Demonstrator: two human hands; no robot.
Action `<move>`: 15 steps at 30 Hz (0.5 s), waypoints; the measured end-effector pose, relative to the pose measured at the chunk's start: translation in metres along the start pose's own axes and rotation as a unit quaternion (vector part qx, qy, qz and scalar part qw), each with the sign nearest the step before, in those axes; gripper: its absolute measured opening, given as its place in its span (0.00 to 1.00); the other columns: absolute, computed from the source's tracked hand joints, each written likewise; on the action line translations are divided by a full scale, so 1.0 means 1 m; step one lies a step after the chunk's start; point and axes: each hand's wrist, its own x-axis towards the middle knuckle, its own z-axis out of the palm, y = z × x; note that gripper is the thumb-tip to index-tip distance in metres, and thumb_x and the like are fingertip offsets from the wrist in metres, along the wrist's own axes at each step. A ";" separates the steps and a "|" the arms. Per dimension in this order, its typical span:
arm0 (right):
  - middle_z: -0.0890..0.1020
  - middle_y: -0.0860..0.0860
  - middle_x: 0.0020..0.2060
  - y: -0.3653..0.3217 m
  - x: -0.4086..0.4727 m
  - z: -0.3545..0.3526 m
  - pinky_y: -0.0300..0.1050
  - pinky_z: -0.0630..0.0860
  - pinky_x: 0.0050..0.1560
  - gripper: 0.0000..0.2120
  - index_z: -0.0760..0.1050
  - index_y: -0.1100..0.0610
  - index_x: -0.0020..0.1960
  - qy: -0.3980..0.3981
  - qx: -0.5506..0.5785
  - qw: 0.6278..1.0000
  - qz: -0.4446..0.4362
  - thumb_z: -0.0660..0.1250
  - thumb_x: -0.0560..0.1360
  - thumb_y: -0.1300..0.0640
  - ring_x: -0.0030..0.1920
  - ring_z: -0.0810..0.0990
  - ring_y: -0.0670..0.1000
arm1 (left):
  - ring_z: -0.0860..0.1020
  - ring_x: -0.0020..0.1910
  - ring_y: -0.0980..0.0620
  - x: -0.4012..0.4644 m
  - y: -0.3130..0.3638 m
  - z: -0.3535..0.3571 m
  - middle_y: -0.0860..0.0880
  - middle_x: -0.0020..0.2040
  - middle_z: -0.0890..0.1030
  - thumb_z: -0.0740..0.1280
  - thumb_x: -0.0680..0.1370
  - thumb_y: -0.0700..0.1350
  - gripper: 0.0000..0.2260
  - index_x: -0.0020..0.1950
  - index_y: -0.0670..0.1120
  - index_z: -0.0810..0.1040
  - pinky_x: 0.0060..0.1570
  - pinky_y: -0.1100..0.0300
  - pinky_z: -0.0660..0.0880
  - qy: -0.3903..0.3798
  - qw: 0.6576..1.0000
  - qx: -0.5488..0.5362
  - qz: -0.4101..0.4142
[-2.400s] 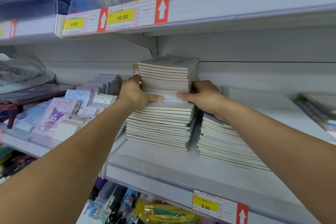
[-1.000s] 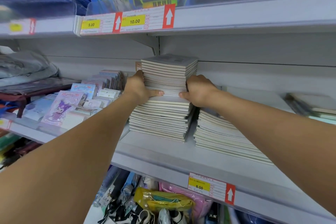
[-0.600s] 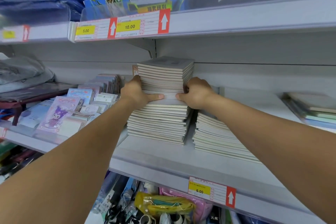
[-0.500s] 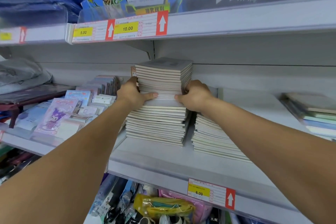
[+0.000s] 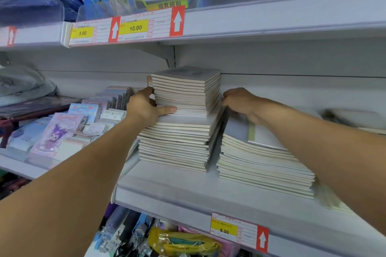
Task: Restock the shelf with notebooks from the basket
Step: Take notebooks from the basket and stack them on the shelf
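The left hand (image 5: 144, 106) grips the small notebooks (image 5: 183, 89) atop the tall stack (image 5: 177, 142) on the shelf (image 5: 188, 190). Just right of them, the right hand (image 5: 240, 100) hangs with fingers loosely curled, holding nothing, above the low stack (image 5: 261, 162).

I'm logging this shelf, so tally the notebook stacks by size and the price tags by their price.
Small cream-edged notebook stacks: 1
Large cream-edged notebook stacks: 2
Yellow 5.00 price tags: 1
Yellow 10.00 price tags: 1
Yellow 6.00 price tags: 1
Total: 6
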 end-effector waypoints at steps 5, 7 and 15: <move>0.77 0.54 0.40 0.009 0.024 0.028 0.36 0.68 0.30 0.09 0.74 0.59 0.45 0.012 0.054 0.997 0.045 0.55 0.79 0.65 0.38 0.74 0.50 | 0.81 0.56 0.47 0.001 -0.005 0.000 0.49 0.56 0.84 0.80 0.62 0.57 0.30 0.60 0.49 0.77 0.61 0.56 0.75 -0.011 1.000 -0.004 0.007; 0.75 0.54 0.37 0.009 0.031 0.022 0.36 0.67 0.25 0.07 0.72 0.60 0.44 0.022 0.082 0.993 0.084 0.58 0.79 0.65 0.35 0.72 0.50 | 0.80 0.57 0.50 -0.001 -0.004 -0.001 0.53 0.57 0.83 0.80 0.61 0.61 0.31 0.60 0.53 0.76 0.64 0.54 0.73 -0.045 0.999 -0.009 0.001; 0.77 0.57 0.42 0.009 0.040 0.023 0.42 0.67 0.33 0.05 0.75 0.62 0.47 0.023 0.107 0.987 0.115 0.60 0.77 0.64 0.38 0.73 0.52 | 0.76 0.63 0.48 0.008 0.008 -0.004 0.51 0.64 0.79 0.83 0.61 0.47 0.34 0.65 0.49 0.75 0.68 0.53 0.70 -0.135 0.987 -0.074 -0.054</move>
